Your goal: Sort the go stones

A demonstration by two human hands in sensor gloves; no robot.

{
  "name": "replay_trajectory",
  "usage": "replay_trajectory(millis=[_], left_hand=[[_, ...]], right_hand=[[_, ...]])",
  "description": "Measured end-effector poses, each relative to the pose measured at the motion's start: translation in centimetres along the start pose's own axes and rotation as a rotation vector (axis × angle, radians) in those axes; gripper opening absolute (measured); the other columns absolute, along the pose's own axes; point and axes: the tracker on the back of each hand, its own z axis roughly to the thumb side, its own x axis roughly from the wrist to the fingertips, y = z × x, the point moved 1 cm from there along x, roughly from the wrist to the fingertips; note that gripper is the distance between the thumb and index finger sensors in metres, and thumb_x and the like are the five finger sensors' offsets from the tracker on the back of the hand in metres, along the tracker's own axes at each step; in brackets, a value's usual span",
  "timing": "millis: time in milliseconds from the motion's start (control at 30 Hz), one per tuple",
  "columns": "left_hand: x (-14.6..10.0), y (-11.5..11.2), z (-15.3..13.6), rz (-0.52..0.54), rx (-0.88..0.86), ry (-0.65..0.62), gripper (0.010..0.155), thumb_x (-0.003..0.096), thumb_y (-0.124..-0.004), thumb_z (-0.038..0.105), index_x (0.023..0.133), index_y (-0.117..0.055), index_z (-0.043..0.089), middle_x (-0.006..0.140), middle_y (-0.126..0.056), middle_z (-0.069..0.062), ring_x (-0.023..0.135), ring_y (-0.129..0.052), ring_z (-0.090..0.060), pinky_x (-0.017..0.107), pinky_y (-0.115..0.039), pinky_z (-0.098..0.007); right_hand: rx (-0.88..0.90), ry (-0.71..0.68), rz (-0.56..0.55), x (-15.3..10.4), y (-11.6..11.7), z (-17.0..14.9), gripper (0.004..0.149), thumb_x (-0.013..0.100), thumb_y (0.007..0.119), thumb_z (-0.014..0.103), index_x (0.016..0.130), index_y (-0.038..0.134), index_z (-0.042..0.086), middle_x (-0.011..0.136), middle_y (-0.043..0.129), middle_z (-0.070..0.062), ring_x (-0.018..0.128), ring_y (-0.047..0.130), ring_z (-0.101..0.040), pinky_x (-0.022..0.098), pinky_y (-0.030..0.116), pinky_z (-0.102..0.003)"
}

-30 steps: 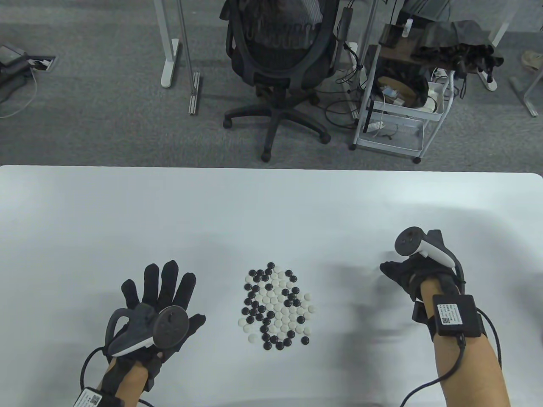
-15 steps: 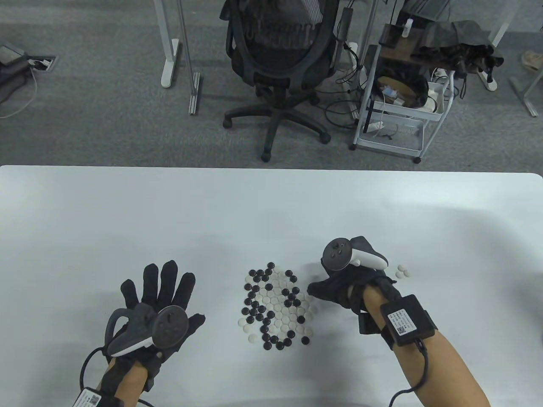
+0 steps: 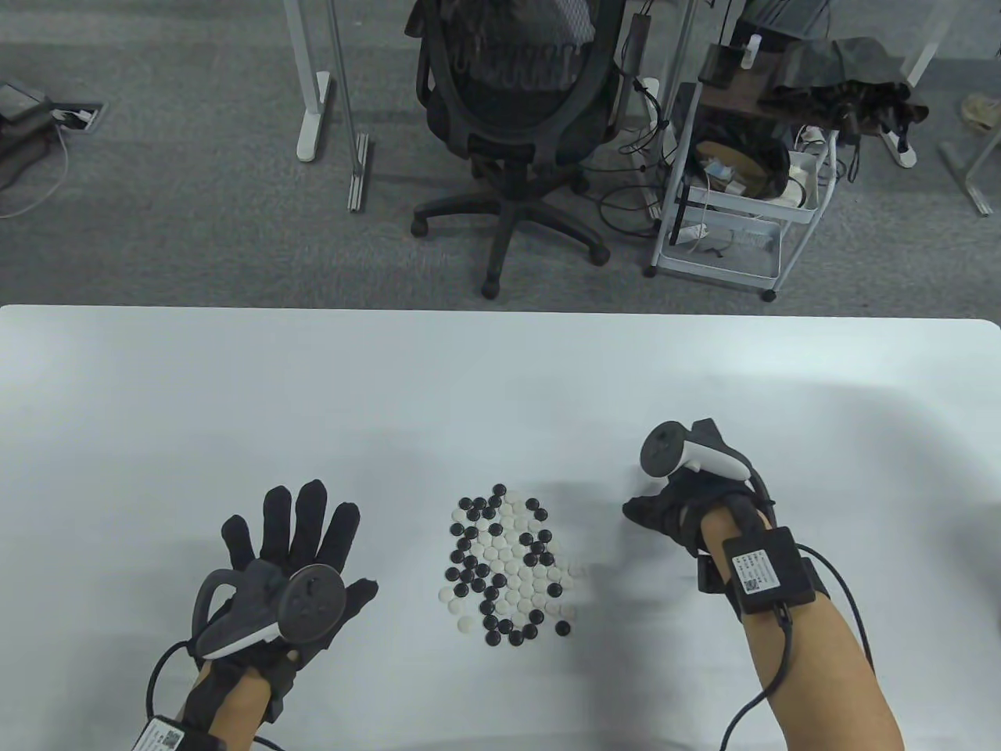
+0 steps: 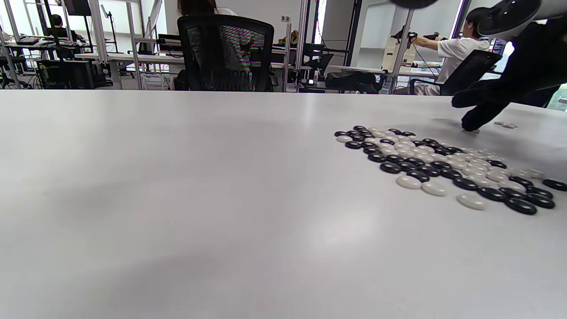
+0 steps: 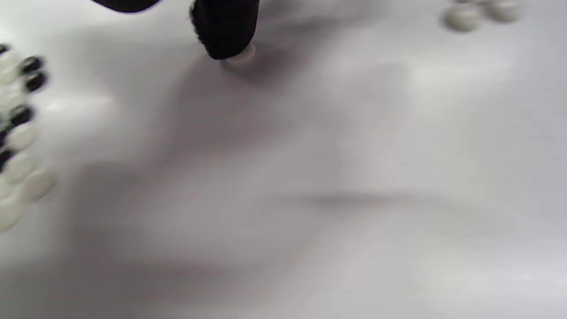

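Note:
A mixed pile of black and white Go stones lies on the white table between my hands. The left hand lies flat left of the pile, fingers spread, holding nothing. The right hand hovers low just right of the pile. In the right wrist view one fingertip presses down on a single white stone. Two white stones lie apart further right, also visible as the separate white stones in the left wrist view. In the table view my right hand hides them.
Beyond the table's far edge stand a black office chair and a white wire cart on grey carpet. A cable hangs from the box on my right wrist.
The right hand swung left from the separate white stones to the pile's right edge. It has since moved back right with a white stone under its fingertip. The left hand stayed still.

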Motion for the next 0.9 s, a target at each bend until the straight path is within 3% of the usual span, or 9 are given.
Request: replay_trajectory(millis=[233,567,733,900], left_hand=[[0.1,-0.2,0.0,-0.011,0.005,0.003,0.078,0.0632,-0.043,0.055,0.118,-0.009,0.011,0.117,0.01,-0.034,0.097,0.008,-0.064,0.052,0.0,-0.086],[0.2,-0.3,0.0,-0.02,0.006,0.006,0.078,0.0632,-0.043,0.055,0.118,-0.009,0.011,0.117,0.01,-0.034,0.097,0.008,-0.064,0.052,0.0,-0.086],[0.3,-0.3,0.0,-0.024,0.007,0.006,0.078,0.0633,-0.043,0.055,0.118,-0.01,0.011,0.117,0.01,-0.034,0.097,0.008,-0.064,0.052,-0.001,-0.086],[0.4,-0.3,0.0,-0.028,0.009,0.009,0.078,0.0633,-0.043,0.055,0.118,-0.009,0.011,0.117,0.01,-0.034,0.097,0.008,-0.064,0.052,0.0,-0.086]], right_hand=[[0.11,0.114,-0.051,-0.1,-0.3,-5.3,0.065,0.053,0.046,0.054,0.109,0.057,0.024,0.11,-0.001,-0.022,0.088,-0.013,-0.055,0.055,0.004,-0.082],[0.186,0.151,-0.085,-0.3,-0.5,-8.1,0.066,0.053,0.045,0.054,0.11,0.056,0.023,0.11,-0.001,-0.024,0.088,-0.013,-0.055,0.054,0.005,-0.082],[0.199,0.042,-0.094,-1.5,-1.0,-6.3,0.066,0.053,0.046,0.054,0.11,0.058,0.022,0.11,-0.002,-0.024,0.088,-0.013,-0.055,0.054,0.005,-0.082],[0.019,-0.16,0.053,-3.4,1.0,-0.5,0.064,0.054,0.049,0.053,0.11,0.058,0.023,0.109,-0.005,-0.023,0.087,-0.014,-0.055,0.055,0.005,-0.082]])
